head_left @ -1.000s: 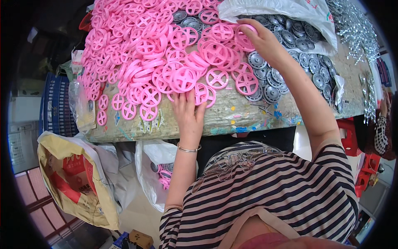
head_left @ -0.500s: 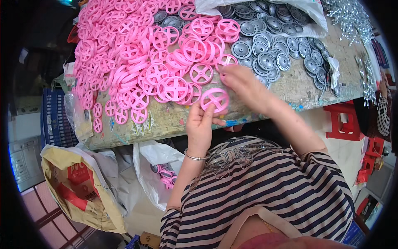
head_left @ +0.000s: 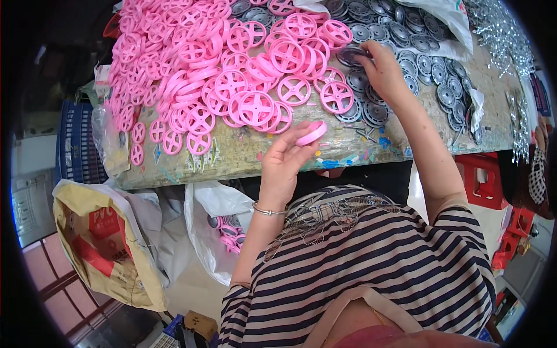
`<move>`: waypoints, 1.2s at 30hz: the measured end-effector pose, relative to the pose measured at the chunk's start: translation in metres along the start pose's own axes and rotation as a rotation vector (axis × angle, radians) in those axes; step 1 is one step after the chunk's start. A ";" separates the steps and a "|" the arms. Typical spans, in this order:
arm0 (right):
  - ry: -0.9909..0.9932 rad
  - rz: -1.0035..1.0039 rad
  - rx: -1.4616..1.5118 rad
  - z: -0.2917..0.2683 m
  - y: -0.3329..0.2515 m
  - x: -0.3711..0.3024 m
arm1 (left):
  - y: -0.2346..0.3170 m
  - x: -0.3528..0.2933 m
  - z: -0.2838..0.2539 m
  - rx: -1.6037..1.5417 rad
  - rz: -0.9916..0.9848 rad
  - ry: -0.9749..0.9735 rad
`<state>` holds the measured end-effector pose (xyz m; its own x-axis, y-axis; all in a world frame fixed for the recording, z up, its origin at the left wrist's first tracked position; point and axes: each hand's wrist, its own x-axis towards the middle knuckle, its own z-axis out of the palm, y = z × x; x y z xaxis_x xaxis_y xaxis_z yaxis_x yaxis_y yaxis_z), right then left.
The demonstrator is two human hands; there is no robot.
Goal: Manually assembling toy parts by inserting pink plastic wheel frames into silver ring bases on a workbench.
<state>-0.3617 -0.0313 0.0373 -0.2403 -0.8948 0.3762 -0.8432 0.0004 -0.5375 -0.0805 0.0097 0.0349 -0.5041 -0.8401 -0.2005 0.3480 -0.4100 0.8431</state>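
My left hand [head_left: 286, 155] is closed on a pink plastic wheel rim [head_left: 312, 133], held tilted nearly edge-on above the table's near edge. Farther forward and to the right, my right hand [head_left: 380, 66] pinches the edge of a grey wheel disc [head_left: 351, 56] at the grey pile. A heap of pink four-spoked wheel rims [head_left: 191, 52] covers the left and middle of the table. Grey wheel discs [head_left: 447, 95] lie at the right, some overlapping. One loose pink rim [head_left: 336, 96] lies between the two heaps.
The worn wooden table [head_left: 232, 159] has paint stains. Silver tinsel [head_left: 499, 40] hangs at its right end. Below stand a white bag [head_left: 200, 232] with pink and grey wheels inside and a yellow-lined paper sack [head_left: 69, 232]. A red stool [head_left: 481, 180] stands at right.
My right hand has moved forward and right from near the left hand to the grey discs and grips one. The pink rim in my left hand has turned from face-up to nearly edge-on.
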 end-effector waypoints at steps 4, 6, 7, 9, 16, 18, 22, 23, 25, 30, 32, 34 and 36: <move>-0.199 0.249 0.525 -0.020 -0.070 -0.027 | -0.009 0.000 -0.015 0.071 0.056 0.035; -0.264 0.121 0.589 -0.021 -0.090 -0.050 | -0.012 0.003 -0.014 0.219 0.079 0.061; -0.243 0.023 0.497 -0.011 -0.089 -0.064 | -0.013 0.003 -0.010 0.135 0.085 0.061; -0.319 -0.107 0.427 -0.007 -0.095 -0.078 | -0.013 0.004 -0.009 0.051 0.089 0.065; -0.316 -0.250 0.317 0.012 -0.082 -0.099 | -0.006 -0.001 -0.004 0.122 0.119 0.029; -0.345 -0.231 0.312 0.010 -0.088 -0.100 | -0.007 -0.003 -0.004 0.120 0.110 0.013; -0.341 -0.285 0.269 0.013 -0.098 -0.103 | -0.006 -0.006 -0.004 0.047 0.038 -0.060; -0.354 -0.319 0.233 0.014 -0.098 -0.103 | -0.005 -0.006 -0.004 0.037 0.031 -0.077; -0.345 -0.326 0.229 0.011 -0.105 -0.103 | -0.004 -0.005 -0.006 0.039 0.070 -0.085; -0.366 -0.301 0.310 0.007 -0.108 -0.102 | 0.001 -0.008 -0.002 0.020 0.043 -0.024; -0.395 -0.245 0.414 0.003 -0.107 -0.101 | -0.001 -0.008 -0.003 0.008 0.081 -0.029; -0.360 -0.049 0.517 0.004 -0.114 -0.102 | 0.001 -0.009 -0.002 0.035 0.120 -0.066; -0.323 0.149 0.618 0.002 -0.115 -0.100 | 0.001 -0.009 0.000 0.062 0.159 -0.101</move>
<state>-0.2401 0.0573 0.0598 -0.0967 -0.9925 0.0745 -0.3625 -0.0346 -0.9314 -0.0754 0.0164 0.0378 -0.5245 -0.8513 -0.0138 0.3817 -0.2497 0.8899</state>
